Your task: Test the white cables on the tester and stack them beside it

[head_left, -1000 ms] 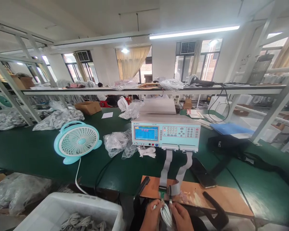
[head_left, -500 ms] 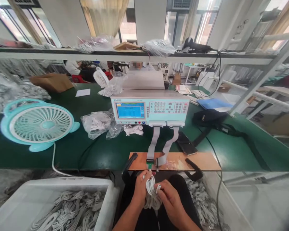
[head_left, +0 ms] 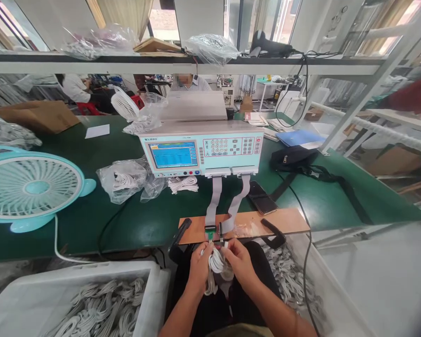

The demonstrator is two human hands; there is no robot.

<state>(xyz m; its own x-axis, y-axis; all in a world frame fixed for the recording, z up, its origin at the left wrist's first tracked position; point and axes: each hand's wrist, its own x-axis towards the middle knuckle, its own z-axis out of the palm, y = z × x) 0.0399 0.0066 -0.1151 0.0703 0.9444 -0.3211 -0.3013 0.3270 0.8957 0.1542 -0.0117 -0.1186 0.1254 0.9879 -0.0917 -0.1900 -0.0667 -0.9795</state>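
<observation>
My left hand (head_left: 199,266) is closed on one end of a coiled white cable (head_left: 215,260), close to the small green board (head_left: 210,234) at the wooden strip's front edge. My right hand (head_left: 239,262) pinches the cable's other white plug (head_left: 226,245) just below the second connector (head_left: 221,230). The coil hangs between both hands above my lap. Grey ribbon cables (head_left: 214,196) run from the board and connector up to the tester (head_left: 203,152), whose blue screen (head_left: 174,154) is lit. Whether the plugs are fully seated is too small to tell.
White bins of coiled cables stand at the left (head_left: 157,281) and right (head_left: 323,281). On the green table (head_left: 154,224) are a turquoise fan (head_left: 37,187), bagged cables (head_left: 122,180), a phone (head_left: 262,197) and a black bag (head_left: 294,159). A person (head_left: 192,84) sits behind the tester.
The view has shifted, moving the scene left and slightly up. My right hand has brought its plug up from beside the coil to the second connector. My left hand stays near the green board.
</observation>
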